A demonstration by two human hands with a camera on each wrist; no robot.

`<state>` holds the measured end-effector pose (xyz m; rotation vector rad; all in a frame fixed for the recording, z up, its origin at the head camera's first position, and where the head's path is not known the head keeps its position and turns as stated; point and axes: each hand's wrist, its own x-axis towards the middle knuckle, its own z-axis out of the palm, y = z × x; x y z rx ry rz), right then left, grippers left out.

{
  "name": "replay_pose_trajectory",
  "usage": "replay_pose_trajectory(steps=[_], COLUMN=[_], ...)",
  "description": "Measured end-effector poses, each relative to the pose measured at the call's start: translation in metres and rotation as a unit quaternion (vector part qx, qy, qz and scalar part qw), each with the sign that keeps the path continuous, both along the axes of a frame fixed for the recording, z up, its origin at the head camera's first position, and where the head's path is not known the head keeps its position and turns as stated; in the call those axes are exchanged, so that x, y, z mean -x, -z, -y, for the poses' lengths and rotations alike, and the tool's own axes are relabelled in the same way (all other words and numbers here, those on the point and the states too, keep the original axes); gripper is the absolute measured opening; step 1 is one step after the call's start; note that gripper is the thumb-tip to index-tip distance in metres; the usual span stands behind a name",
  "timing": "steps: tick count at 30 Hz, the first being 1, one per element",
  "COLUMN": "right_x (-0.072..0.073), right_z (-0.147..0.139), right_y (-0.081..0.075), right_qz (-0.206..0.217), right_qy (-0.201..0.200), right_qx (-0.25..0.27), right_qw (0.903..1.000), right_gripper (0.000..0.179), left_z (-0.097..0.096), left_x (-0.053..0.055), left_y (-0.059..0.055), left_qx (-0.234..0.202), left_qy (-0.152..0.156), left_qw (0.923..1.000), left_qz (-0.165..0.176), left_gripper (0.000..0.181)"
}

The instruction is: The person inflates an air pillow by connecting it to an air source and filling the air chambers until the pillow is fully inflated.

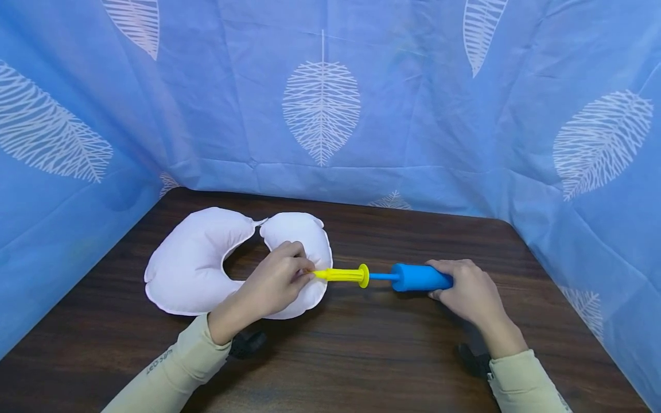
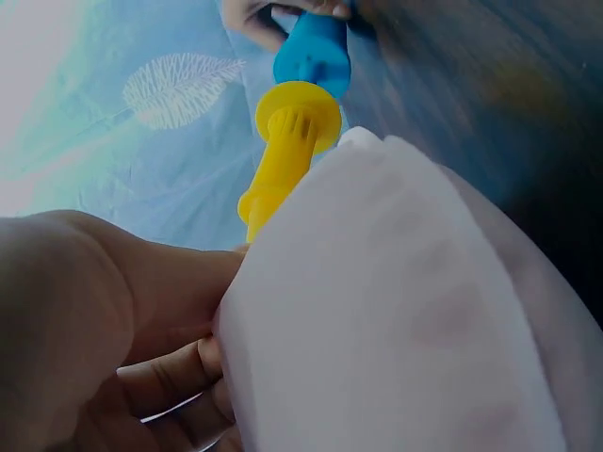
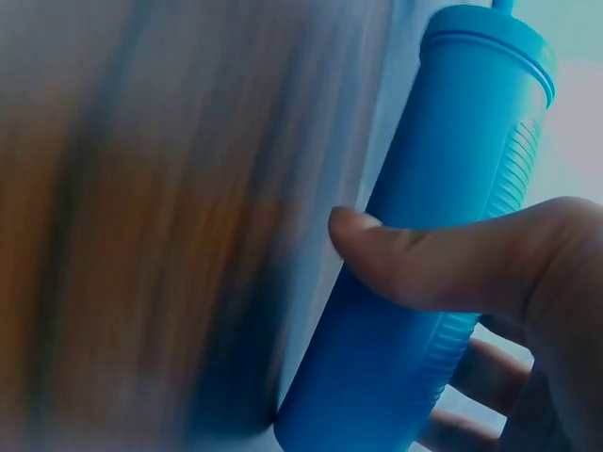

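Note:
A white U-shaped inflatable neck pillow (image 1: 191, 269), puffed out, lies on the left of the table. My left hand (image 1: 276, 278) is over its right arm, pinching the pillow where the yellow tip of a hand air pump meets it. Thumb and fingers hide that joint; in the left wrist view the thumb lies against the white fabric (image 2: 367, 311). The pump's yellow nozzle end (image 1: 343, 275) points left, joined by a thin blue rod (image 1: 383, 276) to the blue barrel (image 1: 418, 277). My right hand (image 1: 467, 289) grips the barrel's far end, thumb across it in the right wrist view.
Beneath everything is a dark wood-grain table (image 1: 361, 361). Blue curtains (image 1: 413, 126) with white leaf prints stand along its back and both sides. Dark wrist straps (image 1: 248, 344) show under the cream sleeves (image 1: 175, 367).

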<state>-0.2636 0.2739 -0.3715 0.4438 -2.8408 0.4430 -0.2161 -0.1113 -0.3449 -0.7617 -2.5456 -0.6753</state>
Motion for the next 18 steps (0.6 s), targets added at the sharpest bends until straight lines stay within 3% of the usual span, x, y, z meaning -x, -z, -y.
replay_pose_trajectory(steps=[5,8,18], right_x=[-0.010,-0.013,-0.004], right_z=[0.037,0.046,0.019], right_y=[-0.004,-0.004,-0.002], right_qz=[-0.008,-0.010,0.012], right_qy=[-0.042,-0.048,-0.008], right_qx=[-0.015,-0.019,-0.018], right_qw=[0.9989,0.9986,0.9997], right_gripper=[0.065,0.066,0.066], left_z=[-0.001,-0.001,0.001], left_x=[-0.001,-0.002,-0.001], left_y=[0.001,0.000,0.001], left_qx=[0.007,0.009,0.026], left_qy=[-0.001,-0.004,-0.002], left_qw=[0.9999,0.9999,0.9996], left_qz=[-0.009,-0.011,-0.012], left_gripper=[0.016,0.016,0.014])
